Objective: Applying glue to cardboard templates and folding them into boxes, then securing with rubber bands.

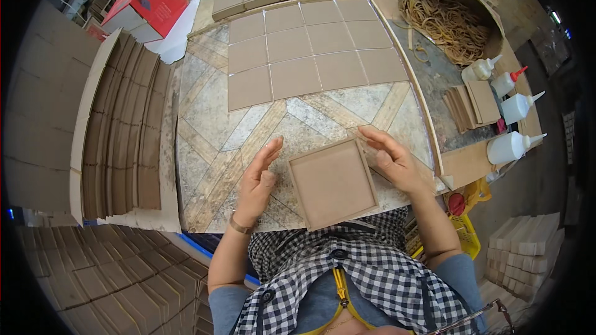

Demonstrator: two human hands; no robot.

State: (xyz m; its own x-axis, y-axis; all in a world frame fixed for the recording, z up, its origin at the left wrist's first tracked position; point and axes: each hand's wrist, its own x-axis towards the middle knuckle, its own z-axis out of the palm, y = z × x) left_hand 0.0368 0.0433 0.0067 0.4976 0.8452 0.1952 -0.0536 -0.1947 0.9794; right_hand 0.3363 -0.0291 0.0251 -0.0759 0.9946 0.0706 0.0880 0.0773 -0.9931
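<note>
A shallow square brown tray [334, 183] is lying at the near edge of the patterned table [205, 118], sitting slightly askew between the person's two hands. Neither hand is gripping anything: the left hand [257, 183] is standing apart on the tray's left, fingers raised, while the right hand [397, 161] is curving loosely by its upper right corner (whether a fingertip is touching the rim, I cannot tell). This one piece is looking nearly complete, its flat base already carrying a raised rim on all four sides; whether the joints are setting firmly is not showing. Beyond it, a grid of flat brown panels [338, 37] is lying with pale seams and no rims of its own, so much seems to be remaining. The squeeze bottles [515, 107] are standing on the right, out of both hands.
</note>
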